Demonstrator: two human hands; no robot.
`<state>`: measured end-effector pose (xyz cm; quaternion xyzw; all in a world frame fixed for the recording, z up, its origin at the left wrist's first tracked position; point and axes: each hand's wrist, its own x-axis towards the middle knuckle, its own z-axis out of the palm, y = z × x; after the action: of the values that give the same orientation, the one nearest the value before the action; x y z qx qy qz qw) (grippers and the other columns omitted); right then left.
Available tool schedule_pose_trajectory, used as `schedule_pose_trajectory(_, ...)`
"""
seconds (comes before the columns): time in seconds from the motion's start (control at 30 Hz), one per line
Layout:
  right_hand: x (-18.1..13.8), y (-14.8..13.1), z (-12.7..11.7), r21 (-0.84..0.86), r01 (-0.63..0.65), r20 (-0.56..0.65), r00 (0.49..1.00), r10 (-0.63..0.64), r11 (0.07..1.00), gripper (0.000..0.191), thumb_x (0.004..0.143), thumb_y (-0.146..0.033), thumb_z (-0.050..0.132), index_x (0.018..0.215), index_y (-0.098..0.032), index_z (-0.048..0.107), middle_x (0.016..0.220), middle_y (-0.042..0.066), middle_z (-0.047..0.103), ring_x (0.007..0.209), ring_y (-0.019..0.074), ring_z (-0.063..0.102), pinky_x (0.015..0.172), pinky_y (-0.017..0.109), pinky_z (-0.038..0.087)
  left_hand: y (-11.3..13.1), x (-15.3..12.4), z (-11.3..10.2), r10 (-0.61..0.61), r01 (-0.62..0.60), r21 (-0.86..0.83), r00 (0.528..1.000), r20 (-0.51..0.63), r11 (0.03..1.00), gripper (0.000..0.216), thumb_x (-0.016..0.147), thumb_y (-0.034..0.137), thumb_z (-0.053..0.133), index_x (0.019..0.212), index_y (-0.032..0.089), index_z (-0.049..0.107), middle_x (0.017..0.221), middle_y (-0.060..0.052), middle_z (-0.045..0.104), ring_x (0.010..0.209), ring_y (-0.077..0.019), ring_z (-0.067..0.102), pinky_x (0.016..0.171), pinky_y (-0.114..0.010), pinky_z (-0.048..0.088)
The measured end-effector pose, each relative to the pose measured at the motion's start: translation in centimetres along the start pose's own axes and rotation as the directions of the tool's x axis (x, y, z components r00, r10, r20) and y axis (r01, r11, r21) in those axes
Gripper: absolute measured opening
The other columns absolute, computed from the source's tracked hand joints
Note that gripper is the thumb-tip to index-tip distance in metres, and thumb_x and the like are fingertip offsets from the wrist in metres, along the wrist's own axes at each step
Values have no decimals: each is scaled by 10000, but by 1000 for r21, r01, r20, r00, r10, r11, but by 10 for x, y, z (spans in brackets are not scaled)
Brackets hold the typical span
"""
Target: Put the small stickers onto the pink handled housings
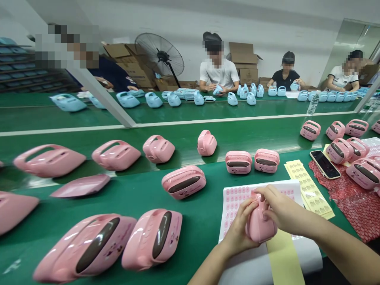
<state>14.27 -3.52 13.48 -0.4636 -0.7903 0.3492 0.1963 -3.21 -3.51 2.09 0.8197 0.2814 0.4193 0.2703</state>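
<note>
Pink case (259,229) is sitting between both hands, above a white sheet (228,200) with rows of pink marks on the green surface (136,194). The left hand (239,228) is gripping its body; the right hand (278,206) is touching its top, whether its grip is pinching or only pressing being impossible to tell. Careful work is probably requiring steady left support and light, even right-hand pressure.
</note>
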Motion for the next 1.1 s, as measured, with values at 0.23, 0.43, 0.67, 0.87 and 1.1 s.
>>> schedule_pose_trajectory(0.23,-22,18,23,-265,204,-98,967,-237,942,715,763,15,379,1406,-212,165,1219,157,517,1020,251,570,806,406,502,-1,-1,1,-10,10,7,1000,-13,1000,979,555,203,745,1354,325,193,1276,-129,374,1194,-345,421,937,-511,417)
schedule_pose_trajectory(0.43,-22,23,24,-113,165,-138,974,-180,980,748,820,-65,386,1431,-270,8,1468,119,238,1303,251,324,974,429,408,-4,-2,1,13,-13,15,1000,-22,1000,972,552,175,740,1355,306,208,1278,-136,367,1198,-353,413,945,-518,407)
schedule_pose_trajectory(0.67,15,59,17,221,35,-286,958,30,975,686,810,-311,530,1394,-198,189,1399,169,334,1191,257,436,972,461,361,7,-3,-4,20,-19,-56,999,30,998,979,536,152,748,1345,356,235,1308,-127,378,1212,-373,411,936,-528,401)
schedule_pose_trajectory(0.87,14,69,-3,602,13,104,990,-95,798,633,696,-347,663,1240,-191,379,696,-50,522,580,99,521,522,208,418,34,3,-1,-120,127,-597,991,53,792,1038,439,513,804,1317,387,265,1306,-102,477,1128,-385,509,899,-547,429)
schedule_pose_trajectory(1.1,17,74,-74,405,128,-632,755,176,905,506,715,-305,579,1153,-205,346,592,-90,452,458,94,441,446,201,352,0,10,24,-371,376,-378,924,89,846,620,787,448,558,1341,294,327,1306,-121,524,1190,-306,479,952,-473,417)
